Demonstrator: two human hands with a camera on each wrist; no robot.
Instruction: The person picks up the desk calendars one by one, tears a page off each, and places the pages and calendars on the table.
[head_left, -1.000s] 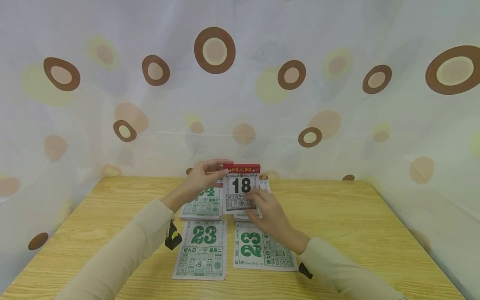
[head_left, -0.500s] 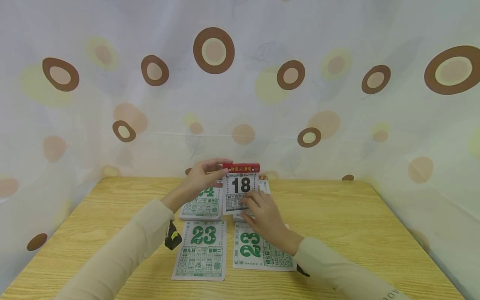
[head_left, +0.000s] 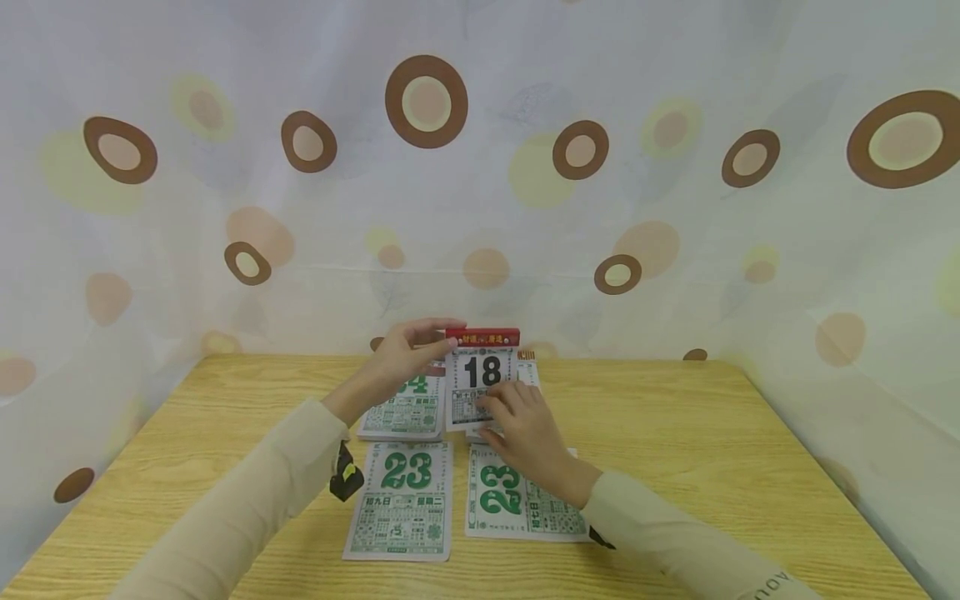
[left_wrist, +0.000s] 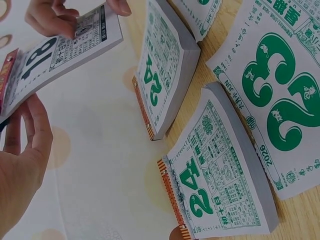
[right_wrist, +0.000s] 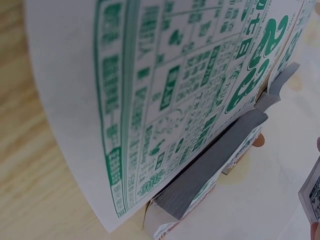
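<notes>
My left hand (head_left: 401, 360) holds a small tear-off calendar (head_left: 480, 371) upright by the left end of its red header. It shows a black 18. In the left wrist view this calendar (left_wrist: 65, 50) tilts at the upper left. My right hand (head_left: 528, 429) has its bent fingers on the lower part of that page, thumb by the bottom edge. Whether it pinches the paper is hard to see. Behind the hands lie two thick calendar pads; the left pad (head_left: 401, 412) reads 24, and the right pad (head_left: 528, 371) is mostly covered.
Nearer on the wooden table (head_left: 660, 442) lie two loose sheets with a green 23. The left sheet (head_left: 397, 508) is upright to me; the right sheet (head_left: 517, 500) is turned sideways, partly under my right forearm. A dotted curtain (head_left: 480, 208) hangs behind.
My right hand has slid slightly left across the lower part of the small calendar's page. My left hand and the calendar have barely moved.
</notes>
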